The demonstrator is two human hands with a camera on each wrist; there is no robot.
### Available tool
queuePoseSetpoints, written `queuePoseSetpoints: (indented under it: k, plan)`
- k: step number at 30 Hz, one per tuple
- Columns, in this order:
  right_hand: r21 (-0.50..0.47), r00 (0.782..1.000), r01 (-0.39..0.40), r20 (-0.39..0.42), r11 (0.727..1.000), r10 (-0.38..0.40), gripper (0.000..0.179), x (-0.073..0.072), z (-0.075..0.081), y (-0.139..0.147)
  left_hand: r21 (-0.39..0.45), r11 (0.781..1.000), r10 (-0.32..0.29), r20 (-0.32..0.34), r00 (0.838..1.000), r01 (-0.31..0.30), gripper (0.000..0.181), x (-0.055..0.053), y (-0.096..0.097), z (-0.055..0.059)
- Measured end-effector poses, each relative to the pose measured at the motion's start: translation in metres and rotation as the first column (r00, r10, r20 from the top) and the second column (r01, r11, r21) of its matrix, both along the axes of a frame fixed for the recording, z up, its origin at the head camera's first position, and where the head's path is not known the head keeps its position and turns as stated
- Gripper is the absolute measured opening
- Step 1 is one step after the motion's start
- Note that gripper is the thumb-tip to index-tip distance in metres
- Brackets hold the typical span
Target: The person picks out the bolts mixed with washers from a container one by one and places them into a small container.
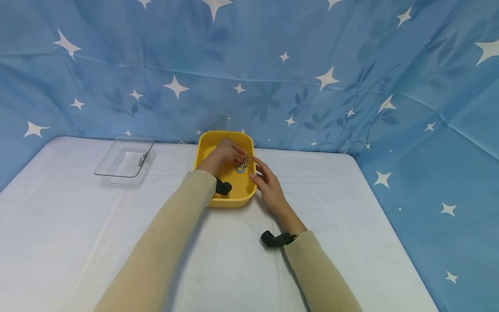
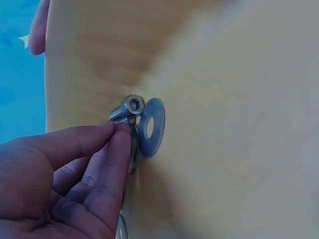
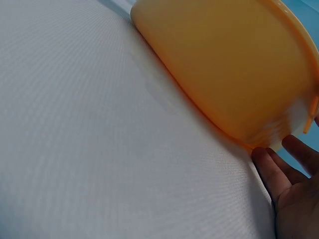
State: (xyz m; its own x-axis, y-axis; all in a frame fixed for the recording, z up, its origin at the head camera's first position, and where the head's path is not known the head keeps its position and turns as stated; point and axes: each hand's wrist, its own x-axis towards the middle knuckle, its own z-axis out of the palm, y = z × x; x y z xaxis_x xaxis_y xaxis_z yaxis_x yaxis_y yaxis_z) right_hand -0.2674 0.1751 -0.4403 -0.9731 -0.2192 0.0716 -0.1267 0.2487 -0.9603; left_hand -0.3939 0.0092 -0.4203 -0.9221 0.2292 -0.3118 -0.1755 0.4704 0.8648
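Observation:
A yellow plastic bin stands at the far side of the table. Inside it, my left hand reaches down to a small group of metal parts by the right wall. In the left wrist view, thumb and index finger pinch a small metal bolt, mostly hidden behind the fingertips. Right above them lies a socket-head bolt, beside a flat washer; another ring edge shows behind the fingers. My right hand grips the bin's right wall, thumb at the rim and fingers along the outside.
A clear square container with a few small metal pieces at its right side sits at the left of the table. The white tablecloth ends at a blue star-patterned curtain behind and at the right.

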Motion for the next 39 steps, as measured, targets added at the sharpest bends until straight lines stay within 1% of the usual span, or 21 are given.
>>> queuePoseSetpoints:
  k: [6, 9, 13, 17, 19, 22, 25, 28, 34, 39]
  plan:
    - [0.009, 1.0, 0.001, -0.003, 1.0, -0.001, 0.057, 0.0, 0.0, -0.001, 0.016, 1.0, 0.013, 0.024, 1.0, -0.013, 0.024, 0.007, -0.001, 0.006]
    - [0.009, 1.0, 0.0, -0.004, 1.0, 0.0, 0.057, 0.001, 0.001, -0.001, 0.03, 0.999, 0.039, 0.05, 0.998, -0.041, 0.023, 0.01, -0.001, 0.01]
    - [0.012, 1.0, -0.002, -0.009, 1.0, 0.003, 0.057, 0.001, 0.0, -0.001, 0.054, 0.997, 0.046, 0.103, 0.994, -0.052, 0.022, 0.009, -0.001, 0.013]
    - [0.023, 1.0, 0.0, -0.017, 1.0, 0.0, 0.057, 0.0, -0.001, 0.0, 0.05, 0.998, 0.029, 0.126, 0.992, -0.036, 0.023, 0.005, 0.0, 0.012]
    - [0.025, 1.0, 0.001, -0.018, 1.0, 0.0, 0.057, 0.0, -0.001, 0.0, 0.046, 0.999, 0.017, 0.119, 0.993, -0.023, 0.023, 0.004, 0.0, 0.01]
    - [0.022, 1.0, 0.002, -0.016, 1.0, -0.002, 0.057, 0.0, -0.001, 0.0, 0.022, 1.0, -0.014, 0.089, 0.996, 0.012, 0.027, 0.004, -0.001, 0.009]
    - [0.019, 1.0, 0.003, -0.007, 1.0, -0.003, 0.056, 0.001, 0.0, 0.001, -0.019, 0.998, -0.051, 0.053, 0.997, 0.052, 0.032, 0.006, -0.002, 0.009]
    - [0.021, 1.0, 0.0, -0.005, 1.0, 0.001, 0.057, 0.001, -0.001, 0.001, -0.039, 0.996, -0.075, 0.035, 0.997, 0.076, 0.034, 0.009, -0.002, 0.009]
    - [0.023, 1.0, 0.002, -0.009, 1.0, -0.002, 0.057, 0.001, 0.0, 0.001, -0.044, 0.996, -0.082, 0.01, 0.997, 0.082, 0.031, 0.014, 0.001, 0.009]
    - [0.017, 1.0, -0.003, 0.008, 1.0, 0.003, 0.056, 0.002, 0.001, 0.001, -0.031, 0.996, -0.078, 0.025, 0.997, 0.079, 0.029, 0.013, 0.001, 0.008]
